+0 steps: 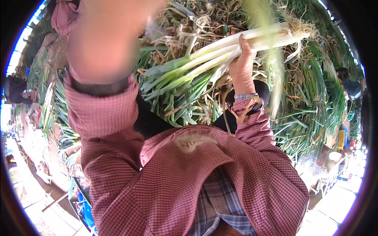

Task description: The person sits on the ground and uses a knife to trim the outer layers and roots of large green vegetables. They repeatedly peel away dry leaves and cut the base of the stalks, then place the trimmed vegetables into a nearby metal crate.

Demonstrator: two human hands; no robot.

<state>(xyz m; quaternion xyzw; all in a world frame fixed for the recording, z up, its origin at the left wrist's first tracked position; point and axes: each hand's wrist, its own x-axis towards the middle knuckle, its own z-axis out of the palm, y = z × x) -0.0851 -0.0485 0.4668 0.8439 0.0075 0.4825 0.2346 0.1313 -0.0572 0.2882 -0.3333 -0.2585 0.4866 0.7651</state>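
Note:
My right hand (242,63) grips a small bunch of long green onions (215,53), its thumb across their white shafts. Their roots (301,31) point to the right and the green leaves to the left. My left hand (124,14) is raised close to the camera at the top left, heavily blurred, so its fingers and anything in them cannot be made out. A blurred pale green strip (274,56), apparently a leaf or stalk, passes in front of the bunch's root end. Below the bunch lies a heap of green leaves (180,109).
Dry husks and trimmings (168,32) lie beyond my hands. Large piles of green onions (307,103) stand at the right, and more (62,106) at the left. A person (17,88) is at the far left. A thin cord (225,109) hangs by my right wrist.

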